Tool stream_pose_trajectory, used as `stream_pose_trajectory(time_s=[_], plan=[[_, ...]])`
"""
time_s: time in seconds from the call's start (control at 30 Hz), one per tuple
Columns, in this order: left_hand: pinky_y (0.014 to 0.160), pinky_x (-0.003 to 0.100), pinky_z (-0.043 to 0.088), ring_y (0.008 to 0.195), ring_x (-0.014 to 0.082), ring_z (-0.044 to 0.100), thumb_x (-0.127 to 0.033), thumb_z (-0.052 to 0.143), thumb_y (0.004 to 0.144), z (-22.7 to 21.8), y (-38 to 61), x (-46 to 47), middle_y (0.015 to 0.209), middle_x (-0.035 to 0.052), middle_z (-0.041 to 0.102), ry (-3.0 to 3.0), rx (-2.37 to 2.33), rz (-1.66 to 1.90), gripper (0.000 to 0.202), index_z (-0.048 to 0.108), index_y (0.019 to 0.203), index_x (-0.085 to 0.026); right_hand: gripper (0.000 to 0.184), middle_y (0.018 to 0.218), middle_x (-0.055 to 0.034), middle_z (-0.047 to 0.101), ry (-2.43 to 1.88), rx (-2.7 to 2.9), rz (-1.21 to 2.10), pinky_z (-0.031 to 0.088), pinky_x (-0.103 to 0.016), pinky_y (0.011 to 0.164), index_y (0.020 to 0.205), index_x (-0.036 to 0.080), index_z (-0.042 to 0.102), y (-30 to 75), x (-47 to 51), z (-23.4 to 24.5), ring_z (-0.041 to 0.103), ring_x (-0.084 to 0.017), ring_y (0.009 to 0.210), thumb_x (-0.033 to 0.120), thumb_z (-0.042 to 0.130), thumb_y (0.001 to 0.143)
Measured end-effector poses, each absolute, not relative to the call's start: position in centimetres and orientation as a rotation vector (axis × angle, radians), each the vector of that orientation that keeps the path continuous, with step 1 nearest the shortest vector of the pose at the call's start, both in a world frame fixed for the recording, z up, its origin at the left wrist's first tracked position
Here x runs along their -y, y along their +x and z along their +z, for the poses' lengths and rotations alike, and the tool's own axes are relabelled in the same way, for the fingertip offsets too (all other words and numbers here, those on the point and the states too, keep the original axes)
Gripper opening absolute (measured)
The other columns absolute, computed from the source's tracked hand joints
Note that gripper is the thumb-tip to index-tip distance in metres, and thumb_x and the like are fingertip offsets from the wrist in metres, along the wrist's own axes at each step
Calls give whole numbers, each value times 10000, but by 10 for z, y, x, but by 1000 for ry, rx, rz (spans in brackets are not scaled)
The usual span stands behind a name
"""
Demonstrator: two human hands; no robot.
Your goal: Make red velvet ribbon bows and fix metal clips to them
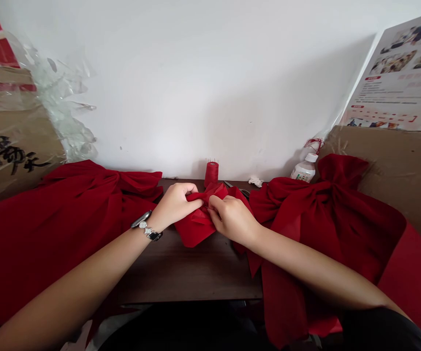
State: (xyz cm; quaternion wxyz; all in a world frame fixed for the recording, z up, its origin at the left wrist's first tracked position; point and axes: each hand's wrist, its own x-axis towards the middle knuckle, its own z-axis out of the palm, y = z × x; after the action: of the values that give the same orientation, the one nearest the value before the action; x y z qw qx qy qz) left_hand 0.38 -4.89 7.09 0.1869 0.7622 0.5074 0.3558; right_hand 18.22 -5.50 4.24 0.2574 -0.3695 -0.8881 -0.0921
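Note:
Between my two hands is a gathered piece of red fabric (pixel 196 233), its lower flap hanging over the dark tabletop. My left hand (pixel 177 204), with a watch and a bracelet at the wrist, pinches the fabric's left side between thumb and fingers. From the right, my right hand (pixel 232 217) closes on the folds near the middle, its fingertips pressed together. Whether a needle is in those fingertips is too small to tell. Just behind the fabric stands a red thread spool (pixel 212 173) with several pins or needles sticking up from its top.
A heap of red cloth (pixel 79 209) lies left, and large red bows (pixel 327 214) lie right. Scissors (pixel 245 192) rest behind my right hand. A white-capped bottle (pixel 304 168) stands by the wall. Cardboard (pixel 13 131) flanks the dark table (pixel 188 278) on both sides.

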Motion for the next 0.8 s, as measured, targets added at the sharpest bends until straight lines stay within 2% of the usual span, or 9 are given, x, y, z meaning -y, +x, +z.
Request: stream_pose_trajectory(time_s=[0.2, 0.53, 0.7, 0.8], plan=[[490, 222, 280, 531, 101, 377, -260, 560, 706, 71, 3, 49, 538, -59, 400, 2143, -1413, 981, 212, 414, 572, -183, 106, 613, -11, 547, -935, 2418, -181, 336, -240, 561, 784, 166, 497, 185, 56, 49, 466, -129, 539, 114, 455, 867], [494, 223, 299, 537, 104, 407, -257, 569, 715, 69, 3, 47, 545, -57, 436, 2108, -1398, 968, 199, 446, 579, -180, 112, 621, -23, 550, -973, 2469, -173, 282, -242, 525, 795, 165, 505, 186, 57, 52, 474, -138, 545, 116, 448, 877], [538, 238, 359, 588, 131, 489, -305, 584, 749, 69, 2, 48, 603, -29, 553, 2117, -1336, 979, 174, 563, 641, -171, 99, 650, -30, 573, -994, 2439, -199, 304, -241, 547, 807, 164, 493, 185, 55, 49, 487, -143, 555, 101, 453, 873], [606, 265, 424, 672, 171, 565, -379, 507, 828, 69, -1, 47, 705, 16, 645, 1992, -1159, 1061, 275, 630, 715, -162, 97, 670, -33, 584, -969, 2366, -203, 324, -242, 559, 808, 171, 475, 187, 50, 45, 507, -154, 586, 112, 449, 880]])
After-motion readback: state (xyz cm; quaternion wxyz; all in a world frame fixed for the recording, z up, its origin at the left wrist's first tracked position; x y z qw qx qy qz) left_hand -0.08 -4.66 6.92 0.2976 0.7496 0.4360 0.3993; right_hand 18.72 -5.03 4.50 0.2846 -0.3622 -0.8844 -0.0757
